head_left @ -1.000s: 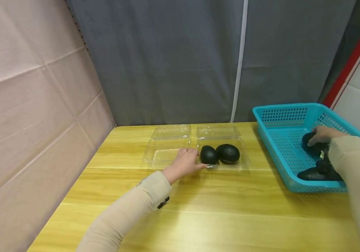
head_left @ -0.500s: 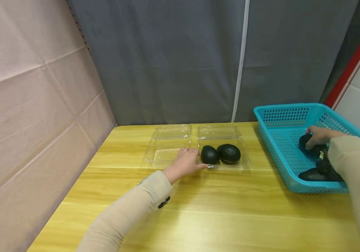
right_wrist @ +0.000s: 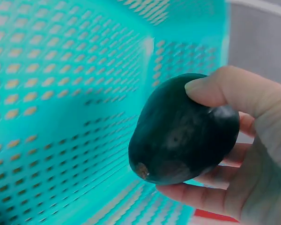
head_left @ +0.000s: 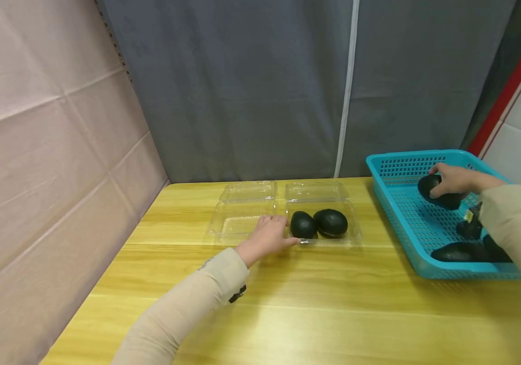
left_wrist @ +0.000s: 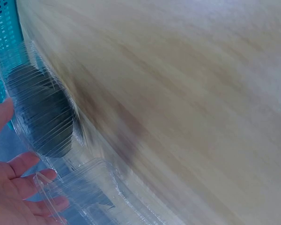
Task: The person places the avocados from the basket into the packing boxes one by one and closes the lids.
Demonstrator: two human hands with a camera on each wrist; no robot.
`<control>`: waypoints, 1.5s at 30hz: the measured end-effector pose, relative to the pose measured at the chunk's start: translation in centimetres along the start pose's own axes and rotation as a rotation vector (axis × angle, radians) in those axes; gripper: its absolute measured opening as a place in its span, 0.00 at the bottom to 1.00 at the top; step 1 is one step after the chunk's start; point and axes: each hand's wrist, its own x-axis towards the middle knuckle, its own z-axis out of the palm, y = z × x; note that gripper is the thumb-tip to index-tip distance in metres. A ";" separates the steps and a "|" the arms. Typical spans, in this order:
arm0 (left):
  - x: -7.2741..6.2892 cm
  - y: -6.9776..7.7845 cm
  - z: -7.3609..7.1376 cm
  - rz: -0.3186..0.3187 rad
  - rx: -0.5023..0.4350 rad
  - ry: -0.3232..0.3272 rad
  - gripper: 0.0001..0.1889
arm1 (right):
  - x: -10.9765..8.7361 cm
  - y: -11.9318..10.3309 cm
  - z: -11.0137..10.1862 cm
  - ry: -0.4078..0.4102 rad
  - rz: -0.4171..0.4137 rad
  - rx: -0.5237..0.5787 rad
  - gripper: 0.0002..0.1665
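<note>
One avocado (right_wrist: 175,136) in your right hand (head_left: 461,180), thumb and fingers curled round it, over the basket (head_left: 390,218); about three more dark fruits (head_left: 461,252) below, partly hidden; two avocados (head_left: 331,222) in the right box (head_left: 316,191), none showing in the left box (head_left: 248,191), so packing looks early; your left hand (head_left: 267,236), fingers loosely spread, touches the boxes on the bench (head_left: 297,314).

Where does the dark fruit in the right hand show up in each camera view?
Head: the dark fruit is at the right, in the right hand.
Left wrist: not in it; the other fruit at the left is in a clear container.
Right wrist: right of centre, large.
Shared landmark: the turquoise basket, at the upper left in the left wrist view.
</note>
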 end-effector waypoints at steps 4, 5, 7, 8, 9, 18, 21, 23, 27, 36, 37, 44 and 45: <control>0.1 0.0 0.1 0.004 -0.001 0.007 0.24 | 0.1 -2.3 -1.3 0.047 -0.045 -0.011 0.40; 0.2 0.0 0.1 0.002 -0.003 0.008 0.25 | 0.0 -2.9 -1.6 0.056 -0.054 -0.013 0.39; 0.2 0.0 0.2 0.000 -0.007 0.007 0.25 | 0.0 -4.1 -2.1 0.069 -0.073 -0.034 0.38; 0.3 0.0 0.2 -0.002 -0.008 0.005 0.25 | 0.0 -4.7 -2.4 0.074 -0.082 -0.045 0.38; 0.3 -0.1 0.2 -0.002 -0.009 0.003 0.25 | 0.0 -5.3 -2.7 0.079 -0.093 -0.057 0.38; 0.2 0.0 0.0 -0.005 -0.020 -0.001 0.24 | -0.5 -11.9 -3.1 0.085 -0.240 -0.136 0.37; 0.1 0.1 -0.1 -0.006 -0.022 -0.002 0.25 | -0.5 -13.9 -2.3 0.071 -0.308 -0.146 0.36; 0.2 0.1 -0.1 -0.006 -0.022 -0.002 0.25 | -0.6 -15.0 -1.5 0.054 -0.348 -0.146 0.36; 0.2 0.1 0.0 -0.006 -0.017 -0.004 0.25 | -0.7 -17.0 0.4 0.008 -0.424 -0.161 0.34; 0.2 0.1 0.0 0.000 -0.009 0.005 0.24 | -0.4 -19.2 3.9 -0.078 -0.540 -0.222 0.33; 0.2 0.1 0.0 -0.001 -0.006 0.007 0.24 | -0.3 -19.3 4.2 -0.080 -0.553 -0.228 0.33; 0.2 0.1 0.0 -0.004 -0.014 0.008 0.25 | 0.4 -19.4 6.2 -0.088 -0.642 -0.258 0.31; 0.2 0.1 0.0 -0.005 -0.015 0.007 0.25 | 0.5 -19.4 6.5 -0.090 -0.643 -0.262 0.31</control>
